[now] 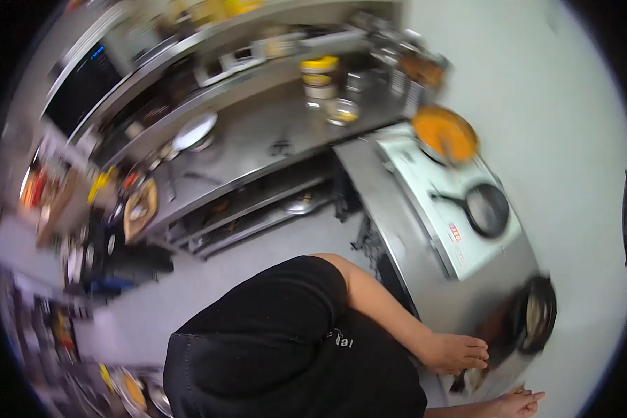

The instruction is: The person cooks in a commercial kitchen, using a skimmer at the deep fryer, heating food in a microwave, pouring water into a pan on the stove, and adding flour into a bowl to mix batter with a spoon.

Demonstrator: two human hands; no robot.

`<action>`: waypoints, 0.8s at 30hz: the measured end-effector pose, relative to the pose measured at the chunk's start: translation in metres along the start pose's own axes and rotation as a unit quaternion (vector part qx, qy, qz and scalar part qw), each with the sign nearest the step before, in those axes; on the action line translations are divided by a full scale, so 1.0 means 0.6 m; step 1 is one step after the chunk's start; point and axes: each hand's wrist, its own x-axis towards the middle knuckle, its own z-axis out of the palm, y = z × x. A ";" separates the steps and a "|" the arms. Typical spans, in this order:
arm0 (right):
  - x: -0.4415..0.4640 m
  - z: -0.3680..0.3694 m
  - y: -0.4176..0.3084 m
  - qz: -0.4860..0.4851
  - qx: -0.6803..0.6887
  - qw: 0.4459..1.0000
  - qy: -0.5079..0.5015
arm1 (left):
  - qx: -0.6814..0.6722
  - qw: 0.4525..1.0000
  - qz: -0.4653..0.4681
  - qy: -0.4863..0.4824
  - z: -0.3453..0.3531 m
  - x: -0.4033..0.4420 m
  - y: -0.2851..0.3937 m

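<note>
My left hand reaches out over the counter's near right end, fingers slightly bent and apart, with nothing visible in them. Below it lies a small dark and pale item, too blurred to name. My right hand is lower, at the bottom edge, with its fingers drawn together; anything between them is too small to make out. Beyond both hands sits a dark round-rimmed vessel, blurred, with something pale inside. My black shirt and left arm fill the lower middle.
A white cooktop bears a pan of orange food and a black frying pan. Along the back runs a steel counter with a yellow-lidded tub, a small bowl and a white plate. Shelves hang above it.
</note>
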 end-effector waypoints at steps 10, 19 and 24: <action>-0.951 0.242 -0.433 0.027 0.417 0.587 -0.694 | 0.368 0.773 -0.362 0.369 -0.501 -0.549 0.280; -1.643 0.111 -0.901 -0.424 0.593 0.356 -0.585 | 0.537 0.465 -0.511 0.483 -0.626 -0.860 0.553; -1.882 0.164 -1.079 -0.546 0.563 0.464 -0.412 | 0.580 0.325 -0.543 0.513 -0.666 -0.952 0.640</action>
